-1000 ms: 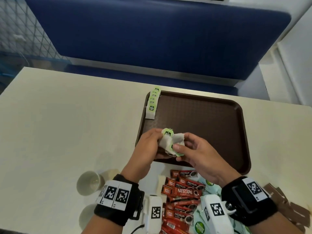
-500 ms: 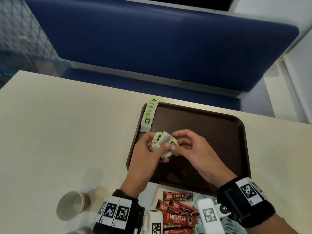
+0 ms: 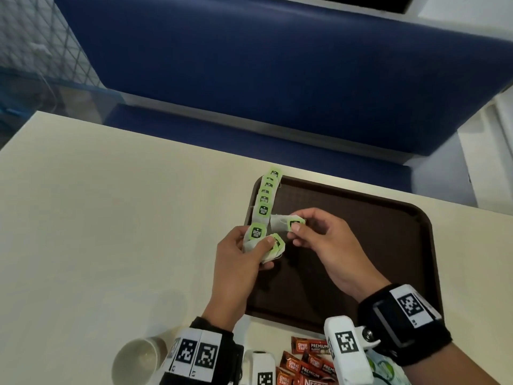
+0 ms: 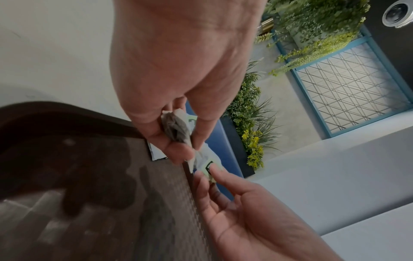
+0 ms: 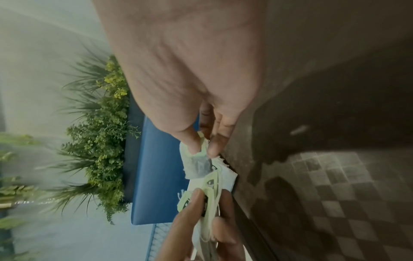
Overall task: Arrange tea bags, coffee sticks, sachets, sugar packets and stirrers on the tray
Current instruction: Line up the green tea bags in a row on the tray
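A brown tray [image 3: 374, 245] lies on the cream table, and a row of green-tagged tea bags [image 3: 266, 196] runs along its far left rim. Over the tray's left edge my left hand [image 3: 263, 245] grips a small bunch of tea bags [image 3: 256, 234]. Just right of it, my right hand [image 3: 295, 227] pinches a single tea bag [image 3: 280, 222] by its green tag. In the left wrist view the bunch [image 4: 178, 127] sits between thumb and fingers. The right wrist view has the single tea bag [image 5: 196, 164] hanging from my right fingertips above the bunch [image 5: 209, 203].
Red coffee sticks [image 3: 311, 359] and green sachets [image 3: 385, 365] lie on the table in front of the tray. A paper cup [image 3: 136, 359] stands at the near left. A blue bench [image 3: 249, 65] runs behind the table's far edge.
Both hands have moved up and left to the near end of the tea bag row. My right hand has drawn one tea bag away from the bunch in my left hand.
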`<state>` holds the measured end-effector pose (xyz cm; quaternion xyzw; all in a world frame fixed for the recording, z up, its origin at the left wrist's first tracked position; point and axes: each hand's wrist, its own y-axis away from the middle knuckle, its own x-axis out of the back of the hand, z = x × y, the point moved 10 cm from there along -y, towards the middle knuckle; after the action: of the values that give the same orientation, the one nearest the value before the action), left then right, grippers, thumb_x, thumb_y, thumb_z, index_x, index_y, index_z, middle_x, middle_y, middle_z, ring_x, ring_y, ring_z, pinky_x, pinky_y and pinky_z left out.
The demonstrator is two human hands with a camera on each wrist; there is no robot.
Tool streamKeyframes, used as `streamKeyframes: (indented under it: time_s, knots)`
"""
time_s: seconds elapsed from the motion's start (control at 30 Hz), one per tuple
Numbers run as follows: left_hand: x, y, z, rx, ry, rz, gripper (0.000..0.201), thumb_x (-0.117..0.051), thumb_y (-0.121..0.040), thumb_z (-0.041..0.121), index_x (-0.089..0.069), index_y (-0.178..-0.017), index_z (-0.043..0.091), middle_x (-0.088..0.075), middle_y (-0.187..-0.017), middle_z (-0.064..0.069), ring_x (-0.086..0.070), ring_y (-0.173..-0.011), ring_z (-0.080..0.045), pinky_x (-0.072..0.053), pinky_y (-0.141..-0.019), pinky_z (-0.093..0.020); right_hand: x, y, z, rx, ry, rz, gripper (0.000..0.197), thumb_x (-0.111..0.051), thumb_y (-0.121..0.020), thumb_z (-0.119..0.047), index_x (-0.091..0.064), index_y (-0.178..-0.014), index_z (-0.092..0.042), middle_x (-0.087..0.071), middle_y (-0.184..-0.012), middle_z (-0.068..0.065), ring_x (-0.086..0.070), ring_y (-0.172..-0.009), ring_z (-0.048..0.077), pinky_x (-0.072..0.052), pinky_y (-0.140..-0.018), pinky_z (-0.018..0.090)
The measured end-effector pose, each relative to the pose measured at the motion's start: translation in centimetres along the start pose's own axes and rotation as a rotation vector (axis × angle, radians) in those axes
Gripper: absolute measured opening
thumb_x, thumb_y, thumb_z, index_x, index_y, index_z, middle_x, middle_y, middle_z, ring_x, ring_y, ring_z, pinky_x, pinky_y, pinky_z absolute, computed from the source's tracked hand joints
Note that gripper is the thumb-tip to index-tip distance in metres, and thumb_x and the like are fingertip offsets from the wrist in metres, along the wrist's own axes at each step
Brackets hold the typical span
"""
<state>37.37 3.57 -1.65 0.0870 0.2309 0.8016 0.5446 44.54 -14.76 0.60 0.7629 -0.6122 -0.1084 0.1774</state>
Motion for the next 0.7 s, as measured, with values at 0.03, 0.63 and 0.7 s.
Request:
streamKeyframes:
  time_s: [0.03,0.63,0.7]
  knots:
    - [0.3,-0.1,-0.1,0.008,0.002,0.018,0.026,-0.083,-0.094,0.017,-0.073,-0.118,0.017,-0.081,-0.105,-0.002,-0.082,-0.091,-0.014,-0.066,-0.069,-0.027,-0.2,-0.2,-0.4,0.026,0.054,0.001,0.016,-0.072,-0.101,-0.011,-0.080,-0.111,-0.022,-0.079,-0.103,0.007,-0.076,-0.099,0.028,-0.062,-0.092,0.035]
    - [4.1,-2.7,1.9,-0.079,0.038,0.187,0.018,-0.082,-0.094,0.015,-0.073,-0.109,0.019,-0.080,-0.099,0.002,-0.080,-0.086,-0.011,-0.066,-0.070,-0.026,-2.7,-2.8,-2.6,0.190,0.604,-0.100,0.009,-0.068,-0.104,-0.026,-0.068,-0.107,-0.035,-0.074,-0.104,-0.019,-0.065,-0.101,-0.006,-0.044,-0.080,0.005]
    - [4.7,-3.0,2.1,-0.094,0.049,0.216,0.018,-0.082,-0.095,0.014,-0.073,-0.110,0.017,-0.079,-0.099,0.000,-0.079,-0.084,-0.011,-0.065,-0.069,-0.025,-4.0,-3.3,-1.9,0.181,0.674,-0.147,0.009,-0.066,-0.105,-0.027,-0.069,-0.107,-0.035,-0.072,-0.103,-0.020,-0.064,-0.100,-0.008,-0.045,-0.081,0.007]
